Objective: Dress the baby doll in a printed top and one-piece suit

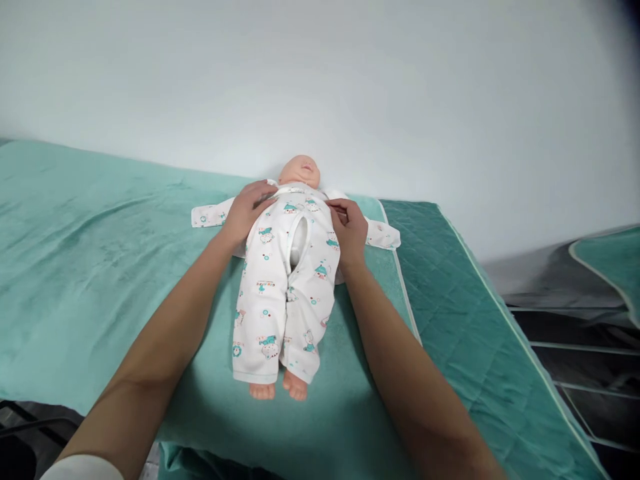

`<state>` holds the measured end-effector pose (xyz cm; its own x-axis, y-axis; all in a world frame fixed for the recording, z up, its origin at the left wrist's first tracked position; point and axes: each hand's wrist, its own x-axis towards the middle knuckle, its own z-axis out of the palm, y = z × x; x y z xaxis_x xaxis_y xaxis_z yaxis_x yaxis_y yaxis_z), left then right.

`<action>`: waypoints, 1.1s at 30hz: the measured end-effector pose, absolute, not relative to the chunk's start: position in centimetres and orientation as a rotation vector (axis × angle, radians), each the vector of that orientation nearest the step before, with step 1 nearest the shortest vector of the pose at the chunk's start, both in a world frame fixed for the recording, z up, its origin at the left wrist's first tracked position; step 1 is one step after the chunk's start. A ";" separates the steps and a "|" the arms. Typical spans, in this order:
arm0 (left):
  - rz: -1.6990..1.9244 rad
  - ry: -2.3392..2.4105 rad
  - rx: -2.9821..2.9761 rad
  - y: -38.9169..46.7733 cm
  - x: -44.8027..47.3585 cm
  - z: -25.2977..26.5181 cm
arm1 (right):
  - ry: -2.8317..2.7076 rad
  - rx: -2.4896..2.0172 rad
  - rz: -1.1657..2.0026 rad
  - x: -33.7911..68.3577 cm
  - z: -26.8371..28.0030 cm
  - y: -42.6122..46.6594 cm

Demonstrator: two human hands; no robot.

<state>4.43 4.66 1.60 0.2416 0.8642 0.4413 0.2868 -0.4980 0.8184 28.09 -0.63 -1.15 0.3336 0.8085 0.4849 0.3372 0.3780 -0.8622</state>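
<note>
A baby doll (pixel 302 172) lies on its back, its head toward the wall and its bare feet (pixel 295 385) toward me. It wears white printed open-crotch baby trousers (pixel 260 307), drawn high over its chest. A matching long-sleeved top (pixel 384 235) shows at both outstretched sleeves, partly covered by the trousers. At the waistband's left side rests my left hand (pixel 250 208), its fingers stretched over the cloth and the thumb apart. My right hand (pixel 349 227) has its fingers curled and pinched on the trousers' right upper edge; the fingertips are partly hidden.
Beneath the doll is a light green sheet (pixel 100 267) over a bed. A darker quilted green cover (pixel 450 300) extends to the right. The white wall (pixel 320 80) stands just behind the doll's head. Metal rails (pixel 580 348) and another green-covered surface (pixel 613 257) are at far right.
</note>
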 end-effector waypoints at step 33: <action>1.207 1.049 1.955 7.1 4.4 -0.6 | -1.544 -1.138 0.618 29.1 -0.8 2.4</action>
<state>4.37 7.09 -0.57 0.2721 0.8600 0.4318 0.3079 -0.5029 0.8077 29.12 2.38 -0.79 0.0263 0.8955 0.4442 0.3412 0.4097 -0.8460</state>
